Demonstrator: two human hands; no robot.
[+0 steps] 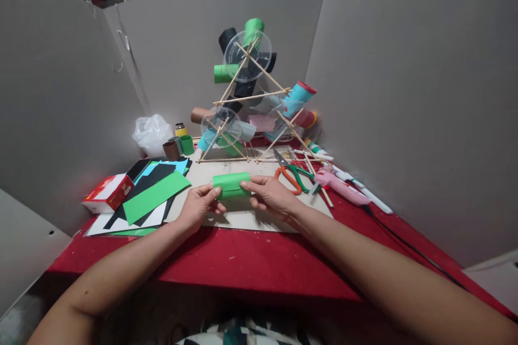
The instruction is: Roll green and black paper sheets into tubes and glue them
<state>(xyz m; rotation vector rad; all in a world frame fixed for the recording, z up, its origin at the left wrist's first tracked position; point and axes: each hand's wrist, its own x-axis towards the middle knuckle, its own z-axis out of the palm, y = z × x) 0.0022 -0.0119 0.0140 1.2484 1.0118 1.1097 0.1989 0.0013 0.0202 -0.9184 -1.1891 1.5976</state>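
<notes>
A tube of rolled green paper (231, 184) is held level above a pale board (259, 222), its overlapping edge facing me. My left hand (199, 204) pinches the tube's left end between thumb and fingers. At the right end, my right hand (273, 195) grips it the same way, thumb on the seam. Behind the hands stands a model of wooden sticks, clear plastic discs (247, 56) and coloured paper tubes (299, 98). Orange-handled scissors (289, 180) and green-handled scissors (303, 179) lie just beyond my right hand.
Coloured paper sheets (156, 198) and a red-and-white box (108, 193) lie at the left. A plastic bag (152, 135) and small paper rings (186, 145) sit behind them. A pink glue gun (342, 186) with a black cord rests on the red table (226, 259) at right.
</notes>
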